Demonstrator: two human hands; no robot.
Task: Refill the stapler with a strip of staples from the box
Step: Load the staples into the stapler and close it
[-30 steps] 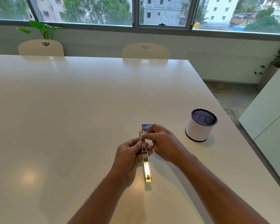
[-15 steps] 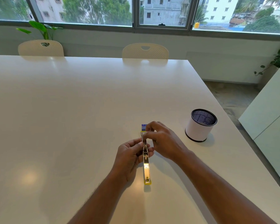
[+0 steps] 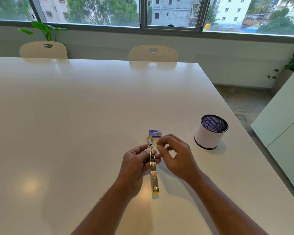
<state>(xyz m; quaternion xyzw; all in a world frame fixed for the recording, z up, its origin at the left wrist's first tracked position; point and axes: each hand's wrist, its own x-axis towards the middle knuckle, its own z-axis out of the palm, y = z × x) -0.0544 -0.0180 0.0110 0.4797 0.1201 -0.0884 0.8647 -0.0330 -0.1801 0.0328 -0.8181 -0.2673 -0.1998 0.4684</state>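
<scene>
A yellow stapler (image 3: 153, 173) lies unfolded flat on the white table (image 3: 75, 116), its metal staple channel facing up. My left hand (image 3: 136, 162) grips it at the hinge in the middle. Just beyond its far end sits a small blue box of staples (image 3: 155, 133). My right hand (image 3: 175, 154) hovers just right of the stapler's far half, off the channel, fingers loosely curled and apart. Motion blur hides whether anything small sits between its fingertips.
A white pen cup with a dark mesh lining (image 3: 210, 132) stands to the right of my hands. Two cream chairs (image 3: 153, 53) are tucked in at the table's far edge. The table's right edge drops to the floor beside a white cabinet (image 3: 282, 124).
My right hand has lifted off the stapler's far end and drawn back to the right, uncovering the staple box. The left hand and stapler have hardly moved.
</scene>
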